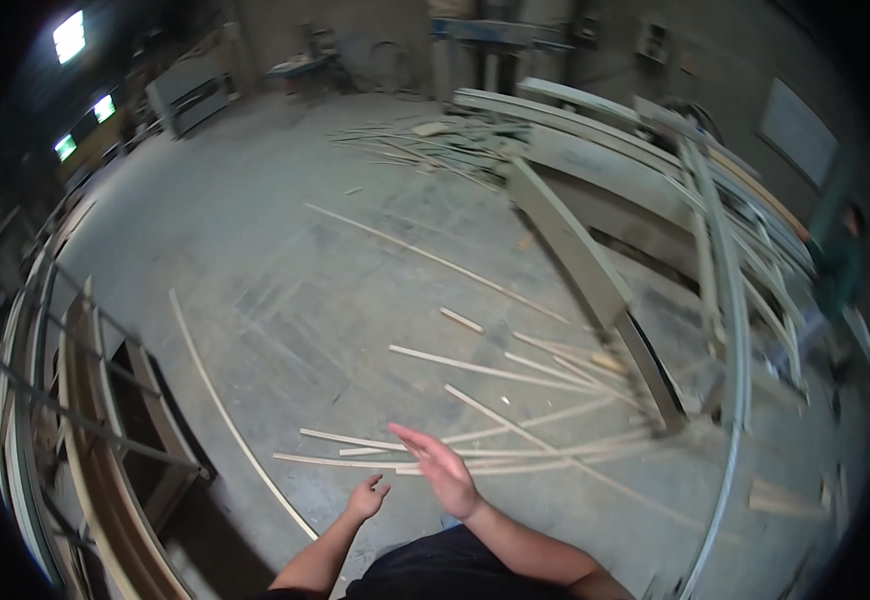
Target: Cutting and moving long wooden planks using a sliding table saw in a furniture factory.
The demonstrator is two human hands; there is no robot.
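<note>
My left hand hangs in front of me above the floor, its thumb and fingers apart and nothing in it. Just right of it, my right hand is raised with the fingers stretched out flat, holding nothing. Below and beyond both hands lie thin pale wooden strips on the grey concrete floor, fanned out towards the right. Neither hand appears to grip a strip. A long strip and a short wood piece lie farther out.
A rack with long boards stands at left, near a long floor strip. At right are a large panel and stacked long profiles. A person in green is at far right. A scrap pile lies at the back.
</note>
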